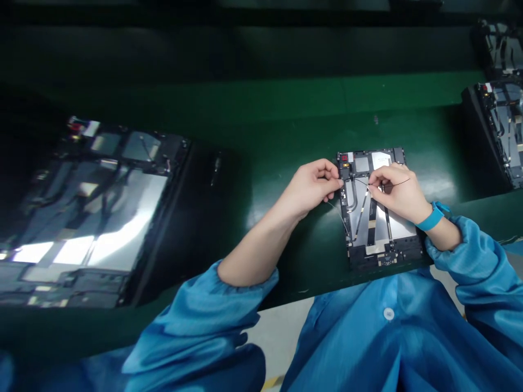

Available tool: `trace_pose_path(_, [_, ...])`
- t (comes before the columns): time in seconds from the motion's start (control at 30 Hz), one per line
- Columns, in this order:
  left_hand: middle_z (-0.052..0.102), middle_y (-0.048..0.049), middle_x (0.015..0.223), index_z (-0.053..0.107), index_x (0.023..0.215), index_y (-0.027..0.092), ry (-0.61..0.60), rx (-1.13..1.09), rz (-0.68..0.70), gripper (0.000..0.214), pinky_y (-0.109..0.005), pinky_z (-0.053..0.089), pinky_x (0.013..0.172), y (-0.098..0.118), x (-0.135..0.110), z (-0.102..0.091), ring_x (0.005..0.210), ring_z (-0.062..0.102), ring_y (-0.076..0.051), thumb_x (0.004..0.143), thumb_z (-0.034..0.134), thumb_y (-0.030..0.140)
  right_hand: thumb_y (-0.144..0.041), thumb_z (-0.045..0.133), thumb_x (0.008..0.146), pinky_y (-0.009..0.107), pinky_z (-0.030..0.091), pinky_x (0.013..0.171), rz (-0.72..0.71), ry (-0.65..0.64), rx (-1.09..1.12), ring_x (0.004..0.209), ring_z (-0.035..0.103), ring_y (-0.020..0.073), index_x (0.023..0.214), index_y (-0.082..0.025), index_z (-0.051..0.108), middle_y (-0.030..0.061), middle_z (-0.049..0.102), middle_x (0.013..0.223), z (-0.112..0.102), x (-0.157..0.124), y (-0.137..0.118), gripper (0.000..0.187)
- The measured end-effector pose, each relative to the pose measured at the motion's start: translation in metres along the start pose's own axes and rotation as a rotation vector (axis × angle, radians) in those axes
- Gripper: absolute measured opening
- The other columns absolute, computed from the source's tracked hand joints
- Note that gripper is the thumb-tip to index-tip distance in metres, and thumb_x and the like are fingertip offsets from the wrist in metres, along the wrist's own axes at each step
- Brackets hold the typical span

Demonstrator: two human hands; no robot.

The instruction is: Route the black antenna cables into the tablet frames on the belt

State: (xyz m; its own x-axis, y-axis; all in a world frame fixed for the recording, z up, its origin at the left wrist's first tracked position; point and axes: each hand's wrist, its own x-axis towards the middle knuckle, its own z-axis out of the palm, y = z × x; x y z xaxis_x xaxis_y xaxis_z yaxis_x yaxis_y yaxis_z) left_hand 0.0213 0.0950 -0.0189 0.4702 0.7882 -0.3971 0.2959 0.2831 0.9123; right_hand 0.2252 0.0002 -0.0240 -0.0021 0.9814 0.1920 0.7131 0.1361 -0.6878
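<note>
An opened tablet [402, 231] lies on the green work surface, its silver battery plates, flat ribbon cables and circuit parts exposed. Over its upper left edge, my left hand [312, 188] is closed in a pinch on a thin cable. My right hand [394, 188], with a blue wristband, pinches the same thin dark cable [360, 182] above the middle of the tablet. One loose end of it sticks out past the right fingers. A thin strand [337, 208] also runs from below the left fingers down to the tablet's left edge.
A stack of similar opened tablets [118, 218] stands at the left, blurred. More opened tablets [504, 120] are stacked at the right edge. The green mat [286, 130] has a raised step behind, and its front edge runs close to my body.
</note>
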Motion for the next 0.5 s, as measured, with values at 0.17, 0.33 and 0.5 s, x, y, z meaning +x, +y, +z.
trace_pose_path(0.17, [0.056,0.0036,0.062,0.061,0.075,0.017,-0.028,0.264,0.001,0.010,-0.023,0.039,0.053,0.015,0.004,-0.004,0.054,0.051,-0.010,0.073,0.069,0.013,-0.014,0.066,0.083,0.036,0.046,0.085,-0.011,-0.002,0.043,0.078,0.062,0.0185,0.081,-0.025,0.065,-0.0026,0.071,0.078,-0.001,0.001,0.001,0.012])
trace_pose_path(0.33, [0.064,0.0014,0.065,0.070,0.072,0.017,-0.135,0.783,0.221,0.006,-0.029,0.042,0.074,0.042,0.016,-0.012,0.066,0.058,-0.015,0.077,0.068,0.017,-0.012,0.064,0.081,0.034,0.046,0.082,-0.034,0.006,0.062,0.074,0.059,0.0175,0.077,-0.025,0.060,-0.0029,0.068,0.075,-0.003,0.002,0.002,0.014])
trace_pose_path(0.5, [0.062,0.0018,0.061,0.072,0.065,0.019,-0.297,0.997,0.297,0.012,-0.031,0.041,0.083,0.059,0.038,-0.014,0.071,0.061,-0.018,0.077,0.073,0.021,-0.012,0.064,0.080,0.033,0.046,0.080,-0.039,-0.010,0.057,0.074,0.058,0.0176,0.077,-0.025,0.058,-0.0026,0.066,0.074,-0.005,0.003,0.005,0.015])
